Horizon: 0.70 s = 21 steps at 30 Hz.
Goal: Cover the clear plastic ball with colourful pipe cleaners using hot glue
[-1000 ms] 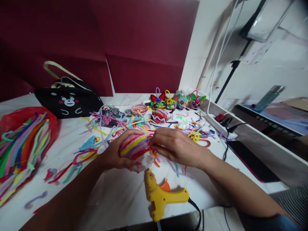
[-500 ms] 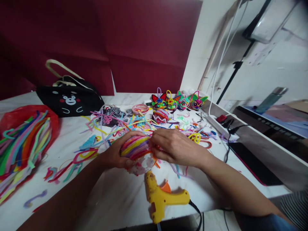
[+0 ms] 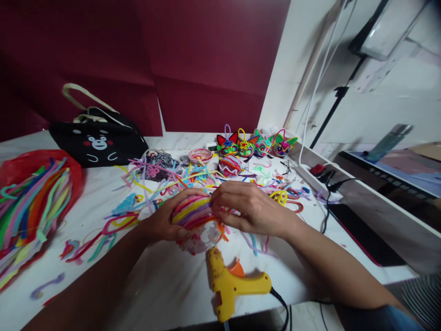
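Note:
A ball wrapped in striped pipe cleaners [image 3: 193,212], pink, yellow, purple and orange, is held over the table's front part. My left hand [image 3: 168,215] grips its left side, thumb in front and fingers over the back. Bent fingers of my right hand [image 3: 243,207] press together against the ball's right side; their tips are partly hidden. Below the stripes the ball shows a whitish, lumpy, uncovered part [image 3: 203,239]. Just under it lies a yellow glue gun [image 3: 234,282] with an orange trigger, its nozzle end close to the ball.
Loose pipe cleaners litter the table behind my hands. At left stands a red bag [image 3: 77,172] full of them, near a black bag [image 3: 99,145]. Finished colourful animal heads [image 3: 246,145] line the back. A power strip [image 3: 319,184] and black phone [image 3: 361,234] lie right.
Both hands and the ball have shifted very slightly left in the view. The hold on the ball looks the same, and the glue gun stays in place.

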Available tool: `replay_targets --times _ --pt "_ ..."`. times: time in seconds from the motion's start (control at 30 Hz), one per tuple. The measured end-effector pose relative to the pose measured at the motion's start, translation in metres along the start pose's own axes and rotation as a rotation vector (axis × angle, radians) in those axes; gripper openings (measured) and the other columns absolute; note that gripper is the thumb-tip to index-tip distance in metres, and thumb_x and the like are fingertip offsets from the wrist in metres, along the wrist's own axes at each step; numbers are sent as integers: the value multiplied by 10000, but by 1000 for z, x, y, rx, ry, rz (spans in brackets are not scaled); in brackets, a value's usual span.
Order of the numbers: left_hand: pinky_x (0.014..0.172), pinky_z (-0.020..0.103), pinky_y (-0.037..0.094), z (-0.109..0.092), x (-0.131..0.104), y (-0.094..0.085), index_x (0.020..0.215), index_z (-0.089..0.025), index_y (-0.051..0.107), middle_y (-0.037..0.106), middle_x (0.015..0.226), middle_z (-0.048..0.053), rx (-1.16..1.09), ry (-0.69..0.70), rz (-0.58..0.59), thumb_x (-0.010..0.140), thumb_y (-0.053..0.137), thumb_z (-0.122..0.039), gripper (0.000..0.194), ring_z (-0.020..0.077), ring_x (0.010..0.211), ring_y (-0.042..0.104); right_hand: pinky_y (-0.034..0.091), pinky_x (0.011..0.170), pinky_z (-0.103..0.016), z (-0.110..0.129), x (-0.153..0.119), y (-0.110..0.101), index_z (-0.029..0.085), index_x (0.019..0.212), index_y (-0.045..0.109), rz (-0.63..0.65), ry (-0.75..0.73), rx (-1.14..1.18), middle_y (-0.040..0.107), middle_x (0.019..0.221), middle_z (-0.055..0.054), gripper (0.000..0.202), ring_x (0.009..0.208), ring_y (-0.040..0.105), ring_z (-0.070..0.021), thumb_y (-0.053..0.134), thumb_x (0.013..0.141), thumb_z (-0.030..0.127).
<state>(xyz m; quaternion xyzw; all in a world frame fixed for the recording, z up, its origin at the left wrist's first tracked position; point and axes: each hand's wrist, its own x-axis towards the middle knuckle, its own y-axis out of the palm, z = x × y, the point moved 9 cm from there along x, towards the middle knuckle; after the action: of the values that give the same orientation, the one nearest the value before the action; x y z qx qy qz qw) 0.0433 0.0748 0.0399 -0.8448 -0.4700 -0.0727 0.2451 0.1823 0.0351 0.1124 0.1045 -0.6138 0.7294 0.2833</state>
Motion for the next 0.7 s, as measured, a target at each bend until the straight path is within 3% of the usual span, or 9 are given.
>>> replay_targets --times 0.17,0.43,0.7 --pt "871 396 583 0 0 3 1307 -236 573 644 1265 108 -10 6 20 696 819 -466 698 309 1064 672 525 825 -336 -2 -1 -1 125 958 654 -21 23 28 680 940 -104 121 887 639 -193 539 981 152" --pt "876 418 583 -1 1 3 1304 -226 584 649 1266 119 -16 -19 25 674 827 -524 738 327 1061 679 507 759 -292 -8 0 -4 139 896 668 -83 73 102 695 883 -82 113 819 637 -174 568 937 105" --pt "816 359 584 2 1 5 1297 -233 581 654 1244 106 26 -22 24 686 823 -491 706 277 962 690 490 718 -255 -19 -2 -4 148 818 686 -147 188 193 702 832 -45 108 739 645 -143 619 842 67"
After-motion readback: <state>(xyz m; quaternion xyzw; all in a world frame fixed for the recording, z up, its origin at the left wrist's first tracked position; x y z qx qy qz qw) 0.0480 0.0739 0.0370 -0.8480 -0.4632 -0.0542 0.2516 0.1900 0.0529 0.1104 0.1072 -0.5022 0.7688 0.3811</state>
